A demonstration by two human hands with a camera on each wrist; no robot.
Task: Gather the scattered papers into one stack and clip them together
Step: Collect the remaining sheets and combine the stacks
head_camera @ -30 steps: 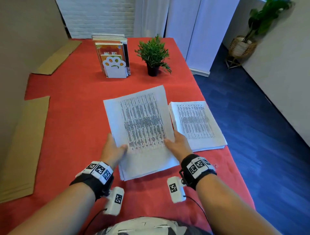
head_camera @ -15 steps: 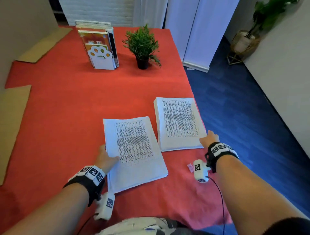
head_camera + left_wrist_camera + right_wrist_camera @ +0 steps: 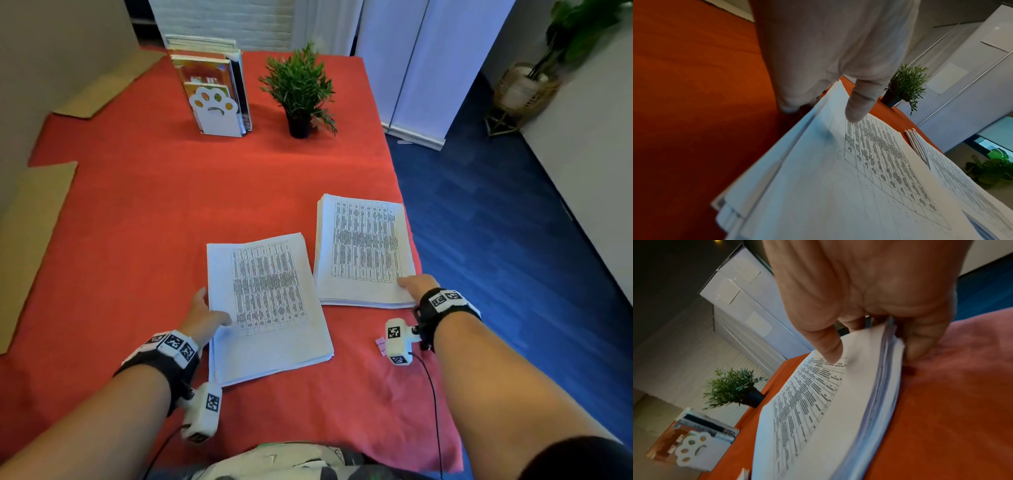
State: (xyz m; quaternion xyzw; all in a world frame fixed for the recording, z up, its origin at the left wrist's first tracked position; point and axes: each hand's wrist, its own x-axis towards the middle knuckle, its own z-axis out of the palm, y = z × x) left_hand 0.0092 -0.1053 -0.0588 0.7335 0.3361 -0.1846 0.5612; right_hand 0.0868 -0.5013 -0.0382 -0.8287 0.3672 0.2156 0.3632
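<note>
Centrally, on red tablecloth point(image 3: 147, 219): two paper stacks, side by side, apart, with a strip of cloth between.

Left paper stack point(image 3: 267, 305): nearer the body, slightly skewed, sheets unevenly aligned along left edge; printed table face up. Wide bare cloth to its left and beyond.

Right paper stack point(image 3: 363, 250): farther out, right edge lying close to the table's right edge, blue floor point(image 3: 513, 240) directly past it. Little room on that side; thick, edges fairly square.

Left hand point(image 3: 202, 315): at left edge of left paper stack, thumb point(image 3: 859, 104) laid on top sheet near the printed table, fingers down at the stack's side toward the cloth. Whether curled under the sheets: cannot tell.

Right hand point(image 3: 418, 282): at near right corner of right paper stack, thumb point(image 3: 828, 350) pressed on top sheet, fingers point(image 3: 920, 340) curled down round the corner's edge against the cloth. Corner grasped, sheets slightly bowed upward there.

Small pink item point(image 3: 380, 344): on cloth beside the right wrist camera, near the right paper stack's front edge; too small to identify.

At far end of table: bookend with paw cut-out point(image 3: 215, 109) holding upright books; potted plant point(image 3: 301, 89) just to its right. Cardboard sheets point(image 3: 30, 236) along left side. White panels point(image 3: 428, 61) and a basket plant point(image 3: 527, 85) on the floor to the right.
</note>
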